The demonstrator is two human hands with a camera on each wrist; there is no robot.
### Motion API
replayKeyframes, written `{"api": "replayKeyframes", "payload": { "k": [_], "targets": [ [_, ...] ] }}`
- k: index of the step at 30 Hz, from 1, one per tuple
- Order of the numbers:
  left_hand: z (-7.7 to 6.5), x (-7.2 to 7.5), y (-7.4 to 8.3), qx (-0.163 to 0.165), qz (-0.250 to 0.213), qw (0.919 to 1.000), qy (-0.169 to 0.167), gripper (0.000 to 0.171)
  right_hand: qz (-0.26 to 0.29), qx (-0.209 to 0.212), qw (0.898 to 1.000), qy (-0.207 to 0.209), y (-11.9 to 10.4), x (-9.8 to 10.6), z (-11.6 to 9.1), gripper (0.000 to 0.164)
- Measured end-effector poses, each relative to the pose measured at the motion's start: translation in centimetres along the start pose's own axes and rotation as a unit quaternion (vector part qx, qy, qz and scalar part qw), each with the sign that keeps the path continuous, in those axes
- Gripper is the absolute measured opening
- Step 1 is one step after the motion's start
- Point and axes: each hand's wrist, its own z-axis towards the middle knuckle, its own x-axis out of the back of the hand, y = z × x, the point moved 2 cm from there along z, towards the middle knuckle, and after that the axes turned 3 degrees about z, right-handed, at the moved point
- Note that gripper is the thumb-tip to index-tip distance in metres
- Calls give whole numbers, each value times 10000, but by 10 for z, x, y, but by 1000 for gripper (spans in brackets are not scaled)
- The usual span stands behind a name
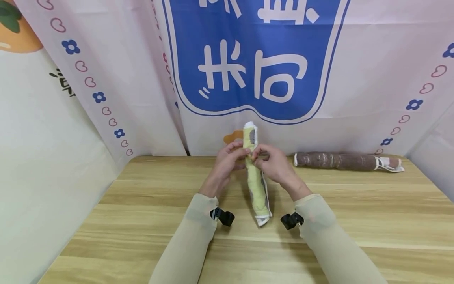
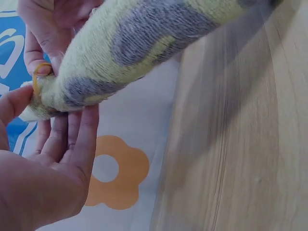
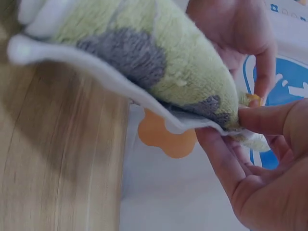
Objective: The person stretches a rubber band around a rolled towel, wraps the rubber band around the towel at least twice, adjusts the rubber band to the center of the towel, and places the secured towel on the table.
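A rolled towel (image 1: pixel 257 181), pale yellow-green with grey patches and a white edge, stands lengthwise away from me, its far end by the backdrop. My left hand (image 1: pixel 228 163) grips the roll's far half, fingers beneath it and thumb on top, as the left wrist view shows. Across from it, my right hand (image 1: pixel 274 163) holds the roll between thumb and fingers. A thin orange rubber band (image 2: pixel 36 83) loops at the roll between both hands' fingertips. In the right wrist view, the towel's white edge (image 3: pixel 96 72) hangs loose along the underside.
On the wooden table (image 1: pixel 142 221), a brown rolled towel (image 1: pixel 335 161) lies at the back right, a pale flap at its right end. A printed cloth backdrop (image 1: pixel 220 134) rises right behind the table's far edge. Light cloth (image 1: pixel 46 165) hangs on the left.
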Motion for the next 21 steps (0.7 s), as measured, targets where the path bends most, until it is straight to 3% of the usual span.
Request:
{"api": "replayKeyframes", "payload": {
  "k": [5, 9, 13, 16, 21],
  "targets": [
    [1, -1, 2, -193, -128, 9995, 193, 40, 70, -228, 9997, -95, -3, 2, 0, 11],
    [0, -4, 4, -447, -209, 9973, 537, 43, -544, -184, 9982, -190, -8, -1, 0, 7],
    [-4, -9, 7, -609, -283, 9947, 779, 44, -1388, -216, 9900, -93, -14, -4, -2, 26],
    [-6, -11, 9, -613, -316, 9934, 918, 43, -1871, 6, 9823, 79, -18, -8, -5, 31],
    [-7, -12, 11, -534, -146, 9917, 1161, 37, -2141, 603, 9744, 327, -20, -13, -6, 20]
  ]
}}
